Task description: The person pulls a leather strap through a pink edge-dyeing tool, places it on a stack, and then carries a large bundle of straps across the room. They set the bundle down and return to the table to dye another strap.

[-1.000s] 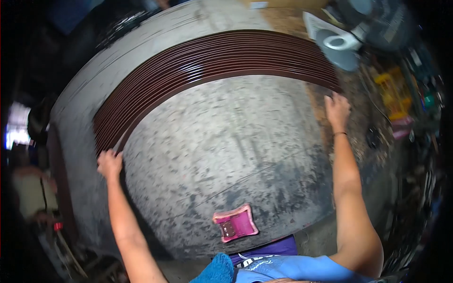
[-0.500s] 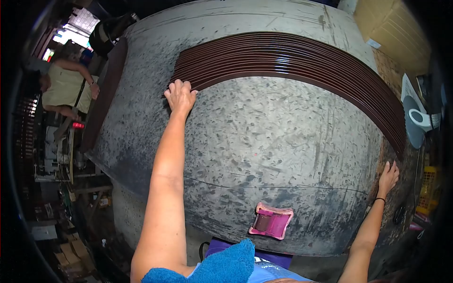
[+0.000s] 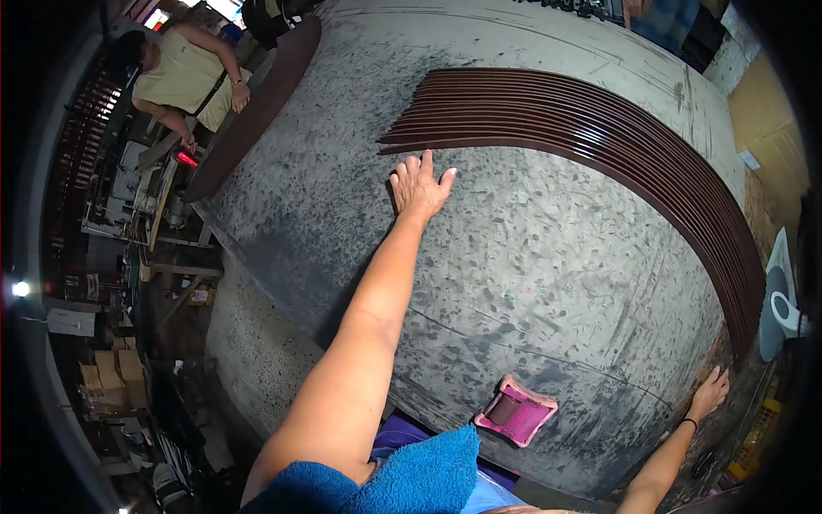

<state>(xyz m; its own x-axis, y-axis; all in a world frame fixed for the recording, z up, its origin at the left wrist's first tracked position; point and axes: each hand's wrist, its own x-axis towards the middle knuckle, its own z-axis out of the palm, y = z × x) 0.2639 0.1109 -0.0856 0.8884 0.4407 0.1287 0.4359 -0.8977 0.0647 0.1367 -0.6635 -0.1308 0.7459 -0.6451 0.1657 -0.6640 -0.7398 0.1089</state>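
Observation:
A fan of long dark brown strips [image 3: 548, 111] lies side by side across the worktable [image 3: 514, 231], appearing curved in this wide view. My left hand [image 3: 418, 188] is open, its fingers spread and its fingertips right at the near edge of the closest strip, by the left end of the row. Far to the right, my right hand [image 3: 709, 392] rests by the table's edge, fingers extended and slightly apart, just below the right-hand ends of the strips. A pink and magenta frame-like object [image 3: 517, 413] sits on the table close to my body.
Another dark brown board [image 3: 261, 107] lies along the table's left edge, with a co-worker [image 3: 190, 75] beyond it. At right are a cardboard box [image 3: 762, 128], a grey and white round-headed object [image 3: 775, 313] and a yellow basket [image 3: 753, 441]. A blue towel [image 3: 419, 471] hangs over me.
My left hand has come off the strips' left ends, its fingers going from curled to spread. My right hand stays by the right ends. The view has turned and shifted left.

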